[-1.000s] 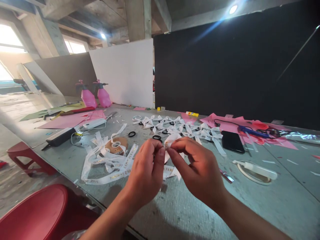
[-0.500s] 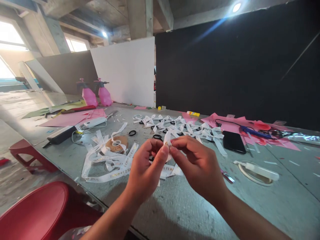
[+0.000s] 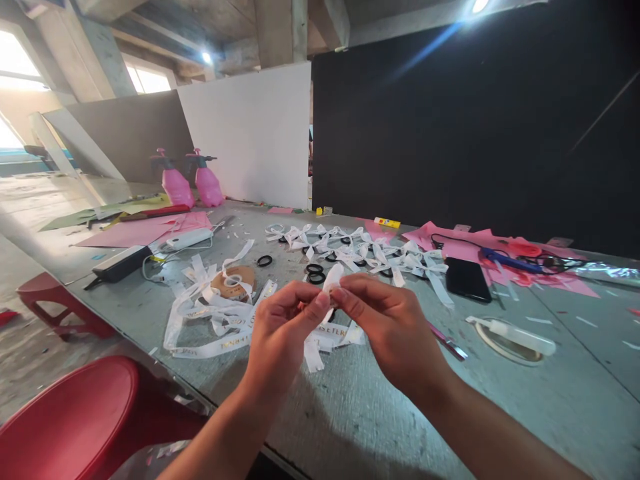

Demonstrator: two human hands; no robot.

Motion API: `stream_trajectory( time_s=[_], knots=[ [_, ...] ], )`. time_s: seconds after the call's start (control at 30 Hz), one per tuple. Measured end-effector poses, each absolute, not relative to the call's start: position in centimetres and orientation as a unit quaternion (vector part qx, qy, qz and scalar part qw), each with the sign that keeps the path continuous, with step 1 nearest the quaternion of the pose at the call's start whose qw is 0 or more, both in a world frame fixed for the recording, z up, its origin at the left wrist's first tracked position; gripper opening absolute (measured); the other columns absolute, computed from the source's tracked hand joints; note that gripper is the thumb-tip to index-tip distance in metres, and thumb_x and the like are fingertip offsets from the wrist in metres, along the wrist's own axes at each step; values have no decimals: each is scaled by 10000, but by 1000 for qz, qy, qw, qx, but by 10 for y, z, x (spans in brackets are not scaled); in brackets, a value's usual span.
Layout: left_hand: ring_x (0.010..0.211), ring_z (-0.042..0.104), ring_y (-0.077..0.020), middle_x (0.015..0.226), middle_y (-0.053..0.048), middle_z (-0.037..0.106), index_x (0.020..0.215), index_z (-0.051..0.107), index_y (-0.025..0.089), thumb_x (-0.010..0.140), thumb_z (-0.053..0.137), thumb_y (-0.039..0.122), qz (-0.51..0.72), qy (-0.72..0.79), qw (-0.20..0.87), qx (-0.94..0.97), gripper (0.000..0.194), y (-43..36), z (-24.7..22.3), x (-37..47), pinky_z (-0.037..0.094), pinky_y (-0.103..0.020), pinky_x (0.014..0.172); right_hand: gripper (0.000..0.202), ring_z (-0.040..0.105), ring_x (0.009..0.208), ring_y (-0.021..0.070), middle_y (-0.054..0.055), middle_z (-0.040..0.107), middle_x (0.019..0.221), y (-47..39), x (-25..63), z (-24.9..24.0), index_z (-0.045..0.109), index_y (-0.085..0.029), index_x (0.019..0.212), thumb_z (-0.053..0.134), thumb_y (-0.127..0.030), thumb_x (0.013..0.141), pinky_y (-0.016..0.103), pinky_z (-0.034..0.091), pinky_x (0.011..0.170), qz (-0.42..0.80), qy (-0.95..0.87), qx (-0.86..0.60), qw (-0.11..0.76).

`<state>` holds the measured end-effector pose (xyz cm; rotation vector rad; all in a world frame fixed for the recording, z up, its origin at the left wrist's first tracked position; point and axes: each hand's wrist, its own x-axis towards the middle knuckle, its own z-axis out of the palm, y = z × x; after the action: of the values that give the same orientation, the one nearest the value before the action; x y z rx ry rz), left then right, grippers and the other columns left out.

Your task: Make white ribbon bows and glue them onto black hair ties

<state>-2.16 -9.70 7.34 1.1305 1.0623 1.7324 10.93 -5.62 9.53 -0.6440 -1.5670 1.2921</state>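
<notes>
My left hand (image 3: 281,327) and right hand (image 3: 397,323) pinch a white ribbon (image 3: 333,276) together; bows (image 3: 352,254) lie on the tabletop (image 3: 350,420) at one o'clock

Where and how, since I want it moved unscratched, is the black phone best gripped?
Probably by both side edges, from above its near end: the phone lies flat, with tabletop showing before that end, while a ribbon tail lies beside its left edge.

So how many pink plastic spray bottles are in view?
2: the left bottle stands before the dark grey panel, the right bottle beside it before the flat white panel, both at the back left of the grey table. Any behind the panels would be hidden.
</notes>
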Motion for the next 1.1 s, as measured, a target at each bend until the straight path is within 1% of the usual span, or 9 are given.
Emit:
stream_trajectory(
  time_s=[0.13,0.27,0.43,0.53,0.63,0.73,0.83,0.93,1.1],
  knots=[
    [713,554,-110,733,-6,628,758,669,165,800,744,279,705,359,471,390,143,-96,71,-17,444,-221,690,147,569,743,151,12,642,749,-58,107,93,717,-208,767,659,-315,851,305,477,729,619,-589,-236,464],
    [680,504,-95,729,1,579,785,618,157,852,693,305,690,371,475,400,179,-96,71,-14,415,-206,636,166,572,725,148,15,655,739,-57,106,93,711,-200,757,616,-288,861,301,477,707,619,-590,-251,453],
    [687,501,-108,739,1,570,812,592,169,867,663,342,684,384,445,432,196,-99,73,-13,412,-219,636,174,600,739,162,21,664,740,-56,109,95,722,-195,782,586,-268,863,296,484,668,531,-652,-288,458],
    [726,513,-127,784,-16,599,857,628,178,873,658,358,678,435,370,463,184,-101,73,-13,411,-234,655,163,616,771,175,33,671,795,-56,111,95,722,-201,794,586,-256,866,301,492,655,449,-691,-295,484],
    [741,519,-135,781,-17,611,835,653,186,896,634,357,666,470,312,488,183,-101,73,-16,408,-243,677,146,626,791,173,37,678,832,-55,113,95,705,-206,779,588,-221,866,297,508,661,393,-721,-285,494],
    [711,514,-125,744,-2,609,807,662,195,912,617,326,677,449,328,483,174,-100,72,-18,402,-238,670,119,622,779,161,35,669,839,-55,113,94,674,-201,776,593,-184,862,295,520,671,354,-744,-268,499],
    [699,509,-120,738,2,615,802,674,197,907,627,304,690,430,347,468,157,-99,71,-18,398,-233,656,29,631,799,162,31,654,858,-55,114,91,638,-202,844,622,-180,852,313,544,723,340,-739,-262,520],
    [688,504,-116,726,4,610,800,683,193,895,642,295,701,422,357,451,146,-99,70,-17,398,-228,643,99,650,838,165,25,667,893,-54,116,89,609,-213,934,655,-185,850,330,551,784,329,-743,-258,523],
    [693,505,-106,725,5,602,802,688,186,888,654,288,714,401,374,435,137,-99,68,-18,404,-212,636,65,648,828,140,21,704,904,-52,118,92,662,-207,956,644,-196,894,287,529,757,265,-795,-221,499]
  ],
)
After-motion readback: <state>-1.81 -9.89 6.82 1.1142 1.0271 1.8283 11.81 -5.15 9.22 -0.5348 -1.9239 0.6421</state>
